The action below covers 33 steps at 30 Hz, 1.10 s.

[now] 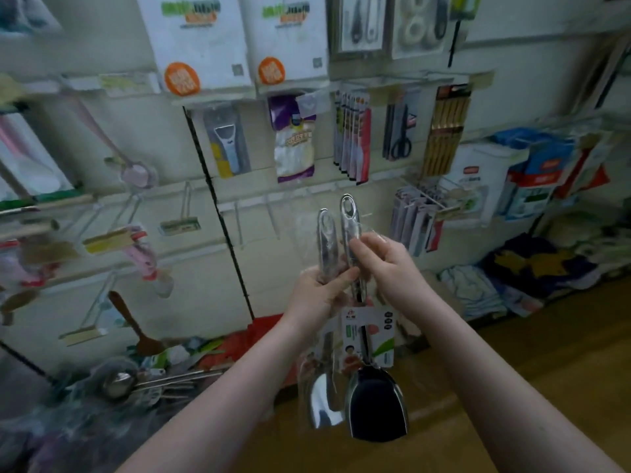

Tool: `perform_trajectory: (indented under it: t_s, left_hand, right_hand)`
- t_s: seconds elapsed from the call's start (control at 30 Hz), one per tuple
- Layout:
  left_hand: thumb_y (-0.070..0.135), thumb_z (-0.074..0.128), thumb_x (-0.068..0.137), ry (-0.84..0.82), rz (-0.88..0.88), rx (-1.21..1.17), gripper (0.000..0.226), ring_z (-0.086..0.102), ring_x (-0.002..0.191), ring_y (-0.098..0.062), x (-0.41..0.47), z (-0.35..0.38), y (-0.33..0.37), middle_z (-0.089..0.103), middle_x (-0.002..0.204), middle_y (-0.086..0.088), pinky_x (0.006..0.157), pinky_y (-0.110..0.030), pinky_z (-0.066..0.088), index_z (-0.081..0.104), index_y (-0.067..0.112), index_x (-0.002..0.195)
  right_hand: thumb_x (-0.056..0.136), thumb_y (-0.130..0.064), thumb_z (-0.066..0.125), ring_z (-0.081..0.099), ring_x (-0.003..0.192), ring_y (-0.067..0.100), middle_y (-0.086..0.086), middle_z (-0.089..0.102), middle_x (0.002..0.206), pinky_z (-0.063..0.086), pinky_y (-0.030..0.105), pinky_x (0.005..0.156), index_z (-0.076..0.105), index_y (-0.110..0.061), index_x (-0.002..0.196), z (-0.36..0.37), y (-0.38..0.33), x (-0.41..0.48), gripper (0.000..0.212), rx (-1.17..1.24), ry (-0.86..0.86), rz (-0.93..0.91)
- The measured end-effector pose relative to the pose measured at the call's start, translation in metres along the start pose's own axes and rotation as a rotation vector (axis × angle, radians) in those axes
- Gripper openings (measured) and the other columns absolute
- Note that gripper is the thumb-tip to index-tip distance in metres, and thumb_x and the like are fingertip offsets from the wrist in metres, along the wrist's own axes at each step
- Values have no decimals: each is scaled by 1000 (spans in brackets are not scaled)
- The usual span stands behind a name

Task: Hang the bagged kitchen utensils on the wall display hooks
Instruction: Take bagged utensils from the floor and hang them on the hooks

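Steel turners in clear plastic bags, two in number, are held upright at the centre of the frame, handles up and blades down. The bright-bladed turner [324, 401] is gripped about its handle by the left hand [317, 295], with fingers and thumb curled round it. The darker-bladed turner [375, 404], which carries a printed label card [368, 332], is pinched higher on its handle by the right hand [382, 264], between thumb and bent fingers. The two handles lie side by side and almost touching, their long axes close to vertical. Each ends in a hanging slot [348, 206], and the slot of the darker-bladed turner stands the higher.

Bare wire hooks [273, 218] project from the wall rail just to the left of the slots, at about their height. Whether further hooks lie behind the bags cannot be told through the blur. The coming move is judged to turn on this relation: the slots stand above both hands and close to the hooks, so a short shift toward the wall is called for. The right hand appears the nearer.

Around these are seen a carded peeler [227, 145], packed scissors [401, 138], a heap of loose ladles [119, 384] at the lower left, and folded cloths [471, 291] at the right beside a wooden floor [512, 387].
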<state>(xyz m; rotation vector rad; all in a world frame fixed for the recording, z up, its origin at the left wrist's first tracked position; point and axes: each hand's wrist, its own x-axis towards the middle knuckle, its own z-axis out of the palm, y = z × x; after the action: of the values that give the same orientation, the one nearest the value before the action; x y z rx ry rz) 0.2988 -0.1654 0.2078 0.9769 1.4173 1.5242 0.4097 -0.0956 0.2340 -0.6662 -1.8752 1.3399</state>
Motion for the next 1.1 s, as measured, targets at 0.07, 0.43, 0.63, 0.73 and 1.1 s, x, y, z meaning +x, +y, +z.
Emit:
perform_trajectory:
  t_s: [0.07,0.43,0.63,0.73,1.1]
  left_hand:
    - [7,60,90,-24,17,-25,8,56,44,-3,32,-1,1,65,54,6,42,-14,40,67,11,87]
    - [20,58,93,136,-68,13,21,51,57,-5,169,-12,-26,70,102,-1,42,-8,35,69,11,108]
    - [20,60,92,291,-206,19,22,40,37,-3,233,-25,-44,70,91,2,33,-12,29,67,8,109]
    - [18,60,92,327,-226,41,18,44,39,-1,256,-17,-53,69,86,0,36,-8,30,68,5,102]
    - [12,64,89,498,-320,139,13,52,45,-5,334,15,-79,60,55,4,39,-12,36,70,13,77]
  right_hand:
    - [97,-19,49,56,66,3,-2,62,75,44,22,64,61,-7,86,-4,8,28,20,-35,17,8]
    - [100,-19,45,63,87,12,1,68,90,48,33,80,66,-10,98,-44,64,135,23,-132,213,112]
    - [102,-14,38,67,82,14,9,70,91,53,31,83,59,2,102,-65,99,193,26,28,206,180]
    - [102,-14,38,65,77,18,7,68,82,53,34,81,57,-3,95,-77,122,220,23,112,154,220]
    - [100,-10,41,55,63,5,2,58,74,45,11,62,56,-7,90,-98,197,295,19,250,-36,276]
